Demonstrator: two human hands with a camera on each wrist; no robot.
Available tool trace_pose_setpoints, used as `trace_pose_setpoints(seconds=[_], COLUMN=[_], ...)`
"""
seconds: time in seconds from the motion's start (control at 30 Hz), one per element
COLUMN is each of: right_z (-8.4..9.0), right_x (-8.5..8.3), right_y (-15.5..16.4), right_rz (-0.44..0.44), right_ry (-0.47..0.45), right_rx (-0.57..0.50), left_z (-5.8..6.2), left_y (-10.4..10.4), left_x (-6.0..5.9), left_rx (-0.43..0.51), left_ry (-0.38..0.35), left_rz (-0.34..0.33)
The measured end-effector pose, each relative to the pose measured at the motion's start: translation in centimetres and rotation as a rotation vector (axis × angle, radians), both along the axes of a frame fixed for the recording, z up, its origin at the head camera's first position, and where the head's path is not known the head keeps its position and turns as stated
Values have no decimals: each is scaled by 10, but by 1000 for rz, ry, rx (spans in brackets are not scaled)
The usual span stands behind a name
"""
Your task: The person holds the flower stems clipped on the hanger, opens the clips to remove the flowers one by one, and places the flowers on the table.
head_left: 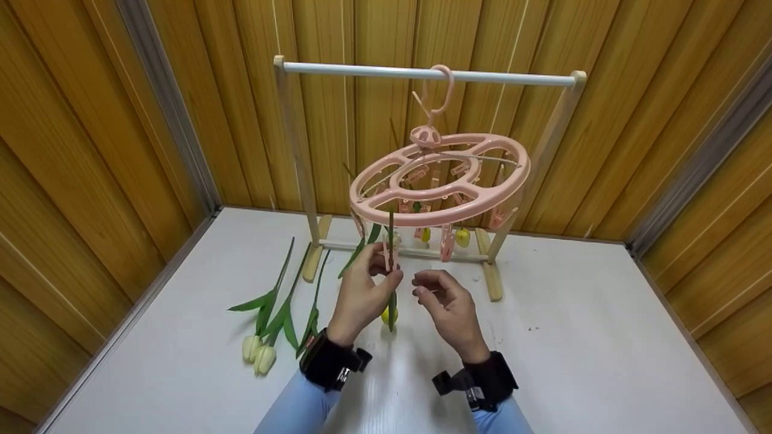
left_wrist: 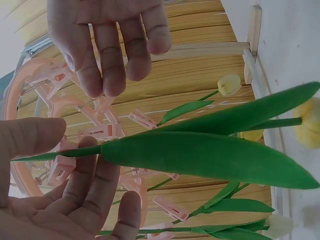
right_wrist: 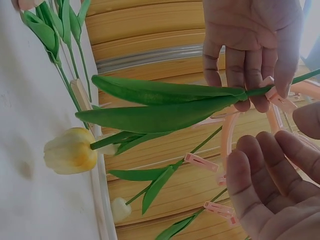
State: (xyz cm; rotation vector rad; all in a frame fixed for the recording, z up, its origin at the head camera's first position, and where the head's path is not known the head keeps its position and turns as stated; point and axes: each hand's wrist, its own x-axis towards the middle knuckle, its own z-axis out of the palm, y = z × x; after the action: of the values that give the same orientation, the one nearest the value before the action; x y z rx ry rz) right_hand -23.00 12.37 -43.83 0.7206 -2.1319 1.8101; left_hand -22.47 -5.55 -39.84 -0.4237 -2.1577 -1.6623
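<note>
A pink round clip hanger (head_left: pixel 440 181) hangs by its hook from the white rod of a wooden rack (head_left: pixel 422 73). My left hand (head_left: pixel 391 274) pinches the green stem of a yellow tulip (head_left: pixel 386 314) that hangs head down under the hanger's front rim. The left wrist view shows the thumb and fingers on the stem (left_wrist: pixel 75 152) beside its long leaf (left_wrist: pixel 200 155). A pink clip (right_wrist: pixel 280 100) sits at the stem by those fingers. My right hand (head_left: pixel 425 289) hovers just to the right, fingers loosely curled, holding nothing.
Three tulips (head_left: pixel 259 349) lie on the white table (head_left: pixel 573 337) left of my hands. Two small yellow tulips (head_left: pixel 462 236) hang from clips at the hanger's back. The rack's wooden feet (head_left: pixel 493 280) stand behind my hands. Wood-panel walls close in on three sides.
</note>
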Motion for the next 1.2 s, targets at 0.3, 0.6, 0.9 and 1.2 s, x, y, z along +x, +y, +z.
trace_pose_setpoints(seconds=[0.3,0.6,0.9,1.2], right_z=[5,16,31,47], right_x=[1,-1,-6,-12], right_y=[1,5,4,3], right_rz=[-41,-33,9,69], right_ry=[46,119,147,180], right_rx=[-39,-45,-10,30], left_z=[-1,3,5,6], left_y=[4,6,8,9], left_x=[5,8,12,14], left_rx=[-18,-38,-48,-42], left_ry=[32,9,-21,-17], left_rz=[-13,-5,7,-14])
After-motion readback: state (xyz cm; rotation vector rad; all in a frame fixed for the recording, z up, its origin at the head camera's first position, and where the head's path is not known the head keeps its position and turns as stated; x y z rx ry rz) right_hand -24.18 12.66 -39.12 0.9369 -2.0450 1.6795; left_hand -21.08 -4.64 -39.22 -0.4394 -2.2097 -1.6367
